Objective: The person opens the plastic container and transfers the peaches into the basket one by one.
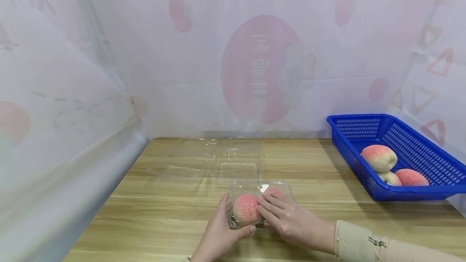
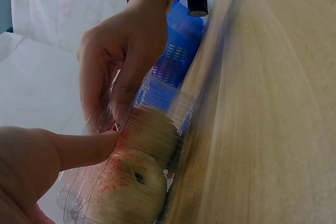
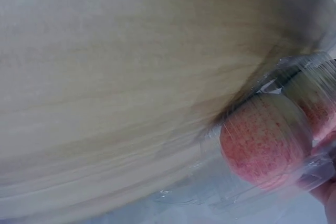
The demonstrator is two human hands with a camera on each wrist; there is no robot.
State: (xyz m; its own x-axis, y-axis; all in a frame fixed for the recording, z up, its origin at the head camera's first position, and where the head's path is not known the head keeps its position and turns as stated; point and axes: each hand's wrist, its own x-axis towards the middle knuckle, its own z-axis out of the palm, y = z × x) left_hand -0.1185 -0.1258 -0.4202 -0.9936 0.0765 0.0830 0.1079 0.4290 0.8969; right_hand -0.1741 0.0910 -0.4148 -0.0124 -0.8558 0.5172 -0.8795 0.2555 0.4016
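A clear plastic clamshell box (image 1: 263,185) sits at the front middle of the table, its lid over two pink and cream peaches. At its left end my left hand (image 1: 225,223) holds the box, fingers along the side and thumb on the front edge. My right hand (image 1: 291,217) lies across the top with extended fingers pressing the lid, partly covering the right peach. In the left wrist view, the right thumb (image 2: 128,90) reaches the lid close to my left thumb (image 2: 86,150). One peach (image 3: 265,140) shows plainly through the plastic in the right wrist view.
Toward the back left, open clear plastic packaging (image 1: 236,171) lies on the wooden table (image 1: 145,217). A blue perforated basket (image 1: 353,165) stands at the right, holding peaches (image 1: 378,157). Printed sheets (image 1: 164,72) hang behind and along both sides.
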